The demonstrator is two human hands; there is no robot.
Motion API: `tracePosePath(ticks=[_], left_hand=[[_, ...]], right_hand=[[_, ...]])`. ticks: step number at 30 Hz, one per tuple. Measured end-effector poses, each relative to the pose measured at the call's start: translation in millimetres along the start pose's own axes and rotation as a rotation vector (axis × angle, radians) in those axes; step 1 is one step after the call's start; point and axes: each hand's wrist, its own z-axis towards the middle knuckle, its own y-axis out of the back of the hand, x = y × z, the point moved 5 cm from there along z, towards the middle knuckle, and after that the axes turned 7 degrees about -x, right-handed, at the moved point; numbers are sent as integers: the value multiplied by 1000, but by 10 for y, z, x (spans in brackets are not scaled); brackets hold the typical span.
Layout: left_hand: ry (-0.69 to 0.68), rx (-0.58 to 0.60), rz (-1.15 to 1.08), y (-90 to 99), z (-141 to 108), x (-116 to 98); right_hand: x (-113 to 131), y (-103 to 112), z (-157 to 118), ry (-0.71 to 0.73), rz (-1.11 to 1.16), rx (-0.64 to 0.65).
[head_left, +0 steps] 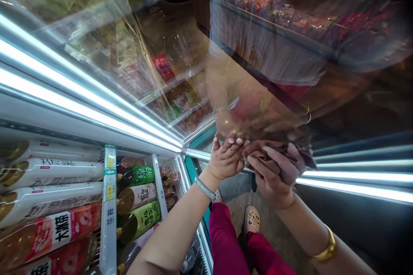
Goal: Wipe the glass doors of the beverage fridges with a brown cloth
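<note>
My left hand, with a pale bangle at the wrist, has its fingers stretched out at the glass door. Whether the whole palm touches the glass, I cannot tell. Just right of it, my right hand is wrapped round a bunched brown cloth, held up by the glass. A gold bangle circles that forearm. The glass mirrors both arms, and part of the cloth blends into its reflection.
At left is a lit cooler with shelves of bottled drinks, including white-labelled bottles and a green-labelled bottle. Bright light strips run along its frame. Below are my legs in magenta trousers and a cream clog on the floor.
</note>
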Motion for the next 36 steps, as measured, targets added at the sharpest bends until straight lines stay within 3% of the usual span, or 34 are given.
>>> tracePosePath(ticks=[5, 12, 16, 22, 27, 30, 33, 36], left_hand=[[4, -1, 28, 41, -20, 95], [47, 94, -24, 145, 99, 27], [56, 53, -47, 182, 195, -57], [80, -17, -59, 127, 119, -26], [111, 3, 5, 143, 70, 1], [110, -54, 13, 163, 88, 5], [114, -149, -10, 152, 75, 78], [79, -228, -22, 128, 54, 190]], right_hand=[[239, -297, -69, 309, -15, 165], [-172, -50, -320, 333, 10, 321], [-276, 4, -259, 296, 52, 299], [-47, -211, -225, 217, -28, 198], [-235, -70, -294, 251, 55, 328], [-282, -11, -247, 245, 54, 174], [-111, -149, -188, 208, 27, 13], [9, -291, -251, 222, 38, 26]])
